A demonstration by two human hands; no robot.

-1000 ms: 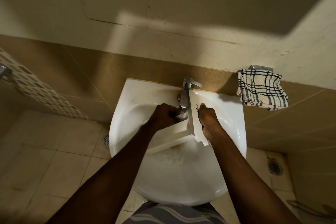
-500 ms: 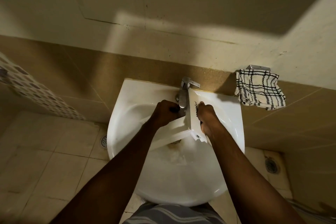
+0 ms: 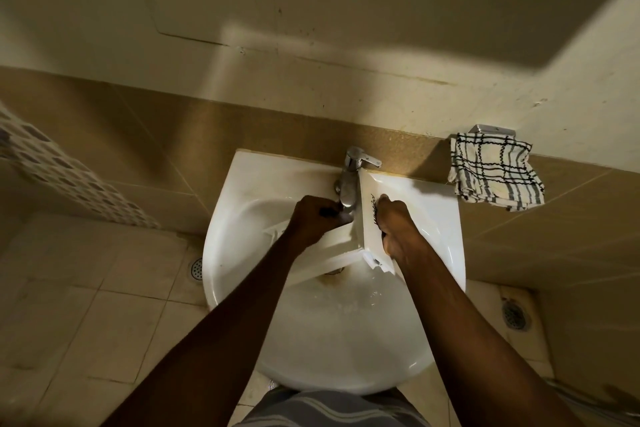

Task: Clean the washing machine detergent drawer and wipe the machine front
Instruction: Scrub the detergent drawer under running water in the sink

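Observation:
The white detergent drawer (image 3: pixel 334 250) is held over the white sink (image 3: pixel 242 191), tilted, right under the chrome tap (image 3: pixel 351 177). My right hand (image 3: pixel 398 229) grips its front panel, which bears dark lettering. My left hand (image 3: pixel 313 218) is curled at the drawer's far side by the tap spout, its fingers closed on the drawer's wall. What lies under those fingers is hidden. Water runs off the drawer's lower corner into the basin (image 3: pixel 363 302).
A black-and-white checked cloth (image 3: pixel 495 170) hangs on a wall holder to the right of the sink. Floor drains sit on the tiles at the left (image 3: pixel 196 269) and right (image 3: pixel 516 315). The tiled wall stands close behind the tap.
Both hands and the drawer have shifted slightly up toward the tap. Both grips are unchanged.

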